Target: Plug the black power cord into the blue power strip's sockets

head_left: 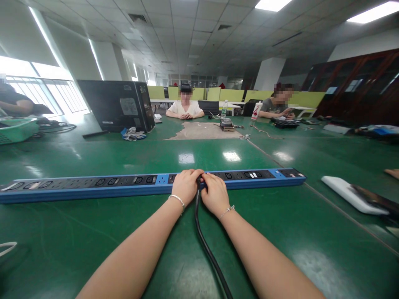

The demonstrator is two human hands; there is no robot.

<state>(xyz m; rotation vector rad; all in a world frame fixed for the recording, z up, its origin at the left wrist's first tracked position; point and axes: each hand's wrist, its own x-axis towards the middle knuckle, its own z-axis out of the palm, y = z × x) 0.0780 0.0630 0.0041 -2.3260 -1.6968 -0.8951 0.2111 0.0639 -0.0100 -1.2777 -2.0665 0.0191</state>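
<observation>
A long blue power strip (124, 191) with black socket faces lies crosswise on the green table. At its middle, my left hand (186, 185) and my right hand (215, 193) meet, fingers closed around the end of a thick black power cable (199, 230). Both hands rest against the strip. The plug at the cable's end is mostly hidden by my fingers, and I cannot tell how far it sits in a socket. From there the cable runs down toward me between my forearms.
A black computer case (116, 106) stands at the back left beside gloves (133, 133). A green basket (17, 131) is at far left. A white block (352, 195) lies right of the strip. Other people sit around the table. A bottle (224, 109) stands at the back.
</observation>
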